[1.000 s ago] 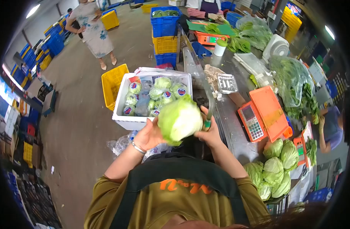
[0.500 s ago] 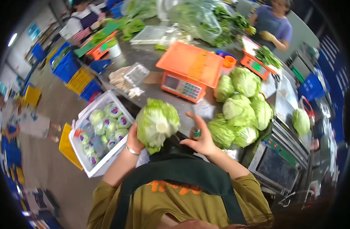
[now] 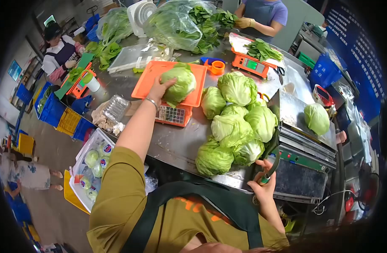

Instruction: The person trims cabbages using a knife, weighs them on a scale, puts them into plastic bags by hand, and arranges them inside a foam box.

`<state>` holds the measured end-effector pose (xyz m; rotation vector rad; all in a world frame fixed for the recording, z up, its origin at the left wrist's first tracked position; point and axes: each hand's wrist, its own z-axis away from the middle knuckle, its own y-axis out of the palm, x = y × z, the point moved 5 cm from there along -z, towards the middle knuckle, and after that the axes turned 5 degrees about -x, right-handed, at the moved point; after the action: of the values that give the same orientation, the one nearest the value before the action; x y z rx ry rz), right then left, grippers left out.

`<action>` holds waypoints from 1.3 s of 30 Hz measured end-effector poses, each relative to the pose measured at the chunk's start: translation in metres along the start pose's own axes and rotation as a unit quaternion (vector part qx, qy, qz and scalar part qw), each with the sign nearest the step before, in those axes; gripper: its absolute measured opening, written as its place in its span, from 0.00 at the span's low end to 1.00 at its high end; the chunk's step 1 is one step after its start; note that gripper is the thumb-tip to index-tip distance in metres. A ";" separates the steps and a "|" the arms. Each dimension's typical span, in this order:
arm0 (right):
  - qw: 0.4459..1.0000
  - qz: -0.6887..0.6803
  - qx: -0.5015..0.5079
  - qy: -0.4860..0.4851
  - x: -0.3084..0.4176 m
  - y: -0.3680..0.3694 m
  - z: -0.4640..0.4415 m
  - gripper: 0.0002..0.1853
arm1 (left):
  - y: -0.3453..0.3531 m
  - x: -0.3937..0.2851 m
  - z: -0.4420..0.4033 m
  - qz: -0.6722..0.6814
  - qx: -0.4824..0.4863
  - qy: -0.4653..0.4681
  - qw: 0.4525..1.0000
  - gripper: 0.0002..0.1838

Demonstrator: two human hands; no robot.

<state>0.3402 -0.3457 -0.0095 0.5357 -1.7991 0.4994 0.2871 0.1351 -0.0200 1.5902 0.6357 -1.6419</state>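
Observation:
My left hand (image 3: 160, 89) grips a head of iceberg lettuce (image 3: 180, 85) from its left side, over the orange pan of a digital scale (image 3: 149, 78). Whether the lettuce rests its weight on the pan, I cannot tell. By the table's front edge, my right hand (image 3: 263, 185) holds a small knife (image 3: 275, 163) by its green handle, its dark curved blade pointing up. Several more lettuce heads (image 3: 231, 130) are piled between the scale and my right hand; the lowest lie close to that hand.
On the left stands a white foam box (image 3: 84, 158) with wrapped, labelled lettuces. A wrapping machine (image 3: 303, 156) is at the right, with a single lettuce (image 3: 316, 119) on top. Bagged greens (image 3: 176, 25) and a second scale (image 3: 250, 63) sit farther back. Two people work across the table.
My left hand has carried the lettuce from in front of my body forward onto the scale area. My right hand has moved right and down, beside the lettuce pile, still with the knife.

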 end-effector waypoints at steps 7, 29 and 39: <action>0.999 -0.007 0.033 -0.015 -0.010 0.008 -0.016 0.46 | -0.030 -0.042 -0.020 -0.347 0.008 0.211 0.914 0.50; 0.997 0.008 0.076 -0.008 -0.012 0.022 -0.019 0.43 | 0.035 -0.056 0.068 -0.555 -0.088 0.231 0.794 0.59; 0.999 0.034 0.018 -0.008 -0.008 -0.017 -0.003 0.43 | 0.000 -0.028 -0.003 -0.486 -0.114 0.239 0.833 0.42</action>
<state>0.3544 -0.3568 -0.0151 0.5063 -1.8314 0.5761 0.2877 0.1421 0.0071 1.5827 2.0932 -1.6816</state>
